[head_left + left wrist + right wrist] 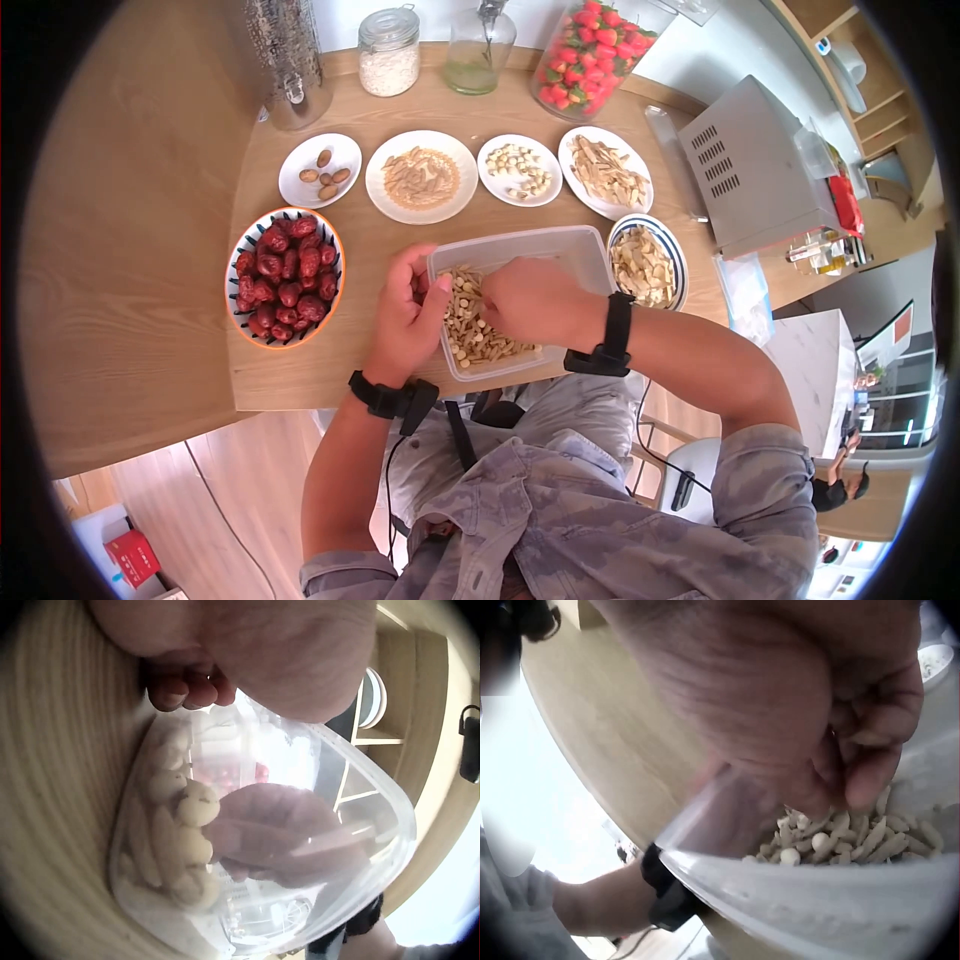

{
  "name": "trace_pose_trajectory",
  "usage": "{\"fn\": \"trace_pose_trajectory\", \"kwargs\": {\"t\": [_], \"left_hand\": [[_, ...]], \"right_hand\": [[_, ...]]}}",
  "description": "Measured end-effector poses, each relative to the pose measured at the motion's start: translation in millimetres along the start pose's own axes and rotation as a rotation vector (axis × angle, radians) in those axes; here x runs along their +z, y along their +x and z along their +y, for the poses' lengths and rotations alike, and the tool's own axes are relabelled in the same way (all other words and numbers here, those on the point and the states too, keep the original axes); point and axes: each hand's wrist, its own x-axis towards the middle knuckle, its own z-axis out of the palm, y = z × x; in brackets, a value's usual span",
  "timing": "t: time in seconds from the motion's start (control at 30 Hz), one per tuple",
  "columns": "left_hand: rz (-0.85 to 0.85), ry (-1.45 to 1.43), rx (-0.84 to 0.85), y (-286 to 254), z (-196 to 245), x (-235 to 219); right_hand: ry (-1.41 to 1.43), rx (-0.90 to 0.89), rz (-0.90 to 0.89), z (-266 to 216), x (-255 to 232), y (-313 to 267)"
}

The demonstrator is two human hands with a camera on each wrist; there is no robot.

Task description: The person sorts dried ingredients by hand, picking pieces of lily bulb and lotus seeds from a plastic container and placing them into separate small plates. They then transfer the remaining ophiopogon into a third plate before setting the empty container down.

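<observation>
A clear plastic container (520, 236) stands at the table's front edge, with slender beige dried pieces (889, 846) and round, whitish, seed-like pieces (790, 857) heaped in its left part. My left hand (407, 320) grips its left wall, thumb at the rim and fingers outside. Inside the container is my right hand (540, 300), its fingers curled downward and the fingertips brought together right at the heap. I cannot tell whether a piece is between those fingertips. Through the clear wall in the left wrist view, the right hand (277, 836) appears beside the round pieces.
Dark red dates fill a bowl (234, 300) at left. Behind stand plates of brown nuts (325, 178), beige slivers (420, 180), whitish seeds (515, 160) and pale strips (608, 172). A bowl of slices (645, 265) adjoins the container's right. Jars line the back; a grey appliance (750, 170) stands right.
</observation>
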Motion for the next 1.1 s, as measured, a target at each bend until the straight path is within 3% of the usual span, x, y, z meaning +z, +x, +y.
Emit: {"fn": "trace_pose_trajectory", "kwargs": {"t": [0.53,0.73,0.83,1.1], "left_hand": [[0.012,0.005,0.011,0.5,-0.1,1.4],[0.011,0.024,0.013,0.9,-2.4,0.5],[0.012,0.019,0.023,0.2,-2.4,1.4],[0.018,0.002,0.015,0.2,-1.1,1.9]], "right_hand": [[0.053,0.141,-0.128,2.6,4.6,11.1],[0.145,0.069,-0.050,5.4,-4.1,-3.6],[0.263,0.121,0.017,13.0,-1.0,-8.9],[0.002,0.026,-0.036,2.7,8.1,1.8]]}}
